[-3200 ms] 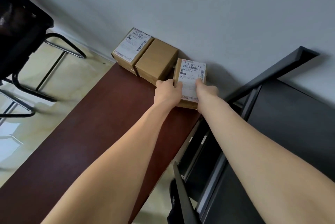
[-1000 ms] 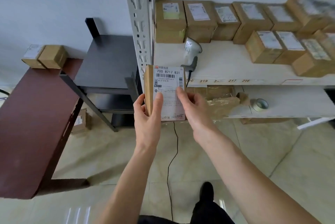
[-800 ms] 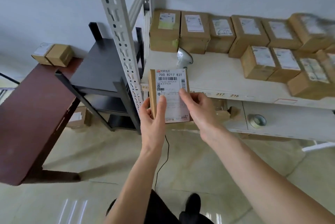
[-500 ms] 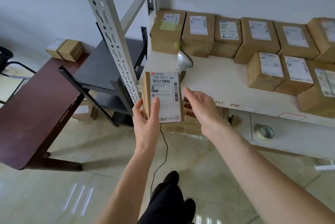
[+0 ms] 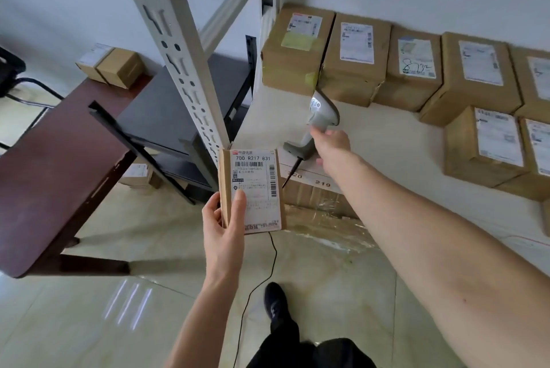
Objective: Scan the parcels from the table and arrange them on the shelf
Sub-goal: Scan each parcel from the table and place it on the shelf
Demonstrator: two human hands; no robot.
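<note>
My left hand [image 5: 221, 230] grips a flat brown parcel [image 5: 256, 183] upright by its lower left edge, with the white label "700 R217 831" facing me. It hangs in front of the white shelf [image 5: 387, 153]. My right hand [image 5: 331, 144] has reached onto the shelf, and its fingers curl round the handle of the grey barcode scanner [image 5: 323, 107], which stands on the shelf board. Several labelled parcels [image 5: 357, 55] line the shelf's back and right side. Two parcels [image 5: 111, 65] sit at the far end of the dark red table [image 5: 59, 159].
A perforated grey shelf post [image 5: 178, 49] rises just left of the held parcel. A black stand [image 5: 166, 108] sits between table and shelf, with a small box [image 5: 138, 174] on the floor beneath. The scanner cable [image 5: 268, 263] trails over the tiles. A film-wrapped carton [image 5: 321, 212] lies on the lower board.
My right hand has let go of the parcel and moved up and right to the scanner. My left hand alone now holds the parcel. I have stepped closer to the shelf.
</note>
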